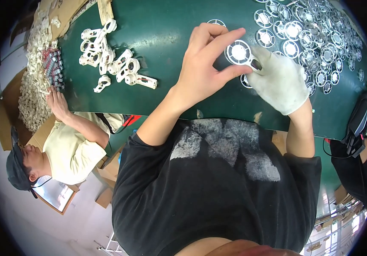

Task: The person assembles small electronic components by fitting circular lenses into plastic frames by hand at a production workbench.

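The bare left hand (200,70) pinches a round white ring-shaped part (238,52) between thumb and index finger, gripping its left edge just above the green table (166,38). The right hand (277,81), in a white cloth glove, closes on the same part from the right, and a dark fingertip pokes through the glove beside the part's rim. Another part of the same kind lies just under both hands, touching the glove.

To the right of the hands, a big heap of matching round parts (316,38) spreads across the table toward its far corner. To the left, well apart from the hands, sits a loose pile of white plastic brackets (111,59).

At the table's left end, a co-worker in a pale yellow shirt (70,149) rests a hand (57,102) on the edge, near cardboard boxes (4,115) full of white pieces.
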`<action>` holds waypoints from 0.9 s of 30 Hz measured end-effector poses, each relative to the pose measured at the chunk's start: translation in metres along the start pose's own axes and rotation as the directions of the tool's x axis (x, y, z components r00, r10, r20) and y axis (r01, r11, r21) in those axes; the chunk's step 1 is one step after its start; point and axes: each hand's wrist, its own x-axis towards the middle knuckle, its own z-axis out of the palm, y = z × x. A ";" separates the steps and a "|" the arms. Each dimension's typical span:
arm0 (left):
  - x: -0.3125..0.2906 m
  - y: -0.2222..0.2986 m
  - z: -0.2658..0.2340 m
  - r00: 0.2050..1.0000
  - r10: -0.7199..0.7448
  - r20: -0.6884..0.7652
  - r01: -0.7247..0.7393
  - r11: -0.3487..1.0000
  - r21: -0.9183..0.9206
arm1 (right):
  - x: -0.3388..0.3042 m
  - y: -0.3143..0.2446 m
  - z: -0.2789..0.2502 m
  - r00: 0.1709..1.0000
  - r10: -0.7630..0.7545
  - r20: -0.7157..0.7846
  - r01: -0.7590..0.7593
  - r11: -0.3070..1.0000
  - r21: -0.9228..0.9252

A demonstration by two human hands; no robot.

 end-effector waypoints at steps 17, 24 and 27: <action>0.006 0.006 -0.009 0.977 0.160 0.138 -0.121 0.960 -0.252 | 0.005 -0.003 -0.008 0.927 -0.067 0.368 -0.185 0.773 0.607; -0.002 0.011 -0.008 0.977 -0.110 0.185 0.206 0.725 -0.657 | -0.004 -0.003 0.010 0.993 -0.113 0.026 0.090 0.893 0.440; 0.000 0.014 -0.015 0.956 -0.148 0.252 0.279 0.719 -0.636 | -0.004 -0.010 0.015 0.982 -0.179 -0.061 0.189 0.938 0.289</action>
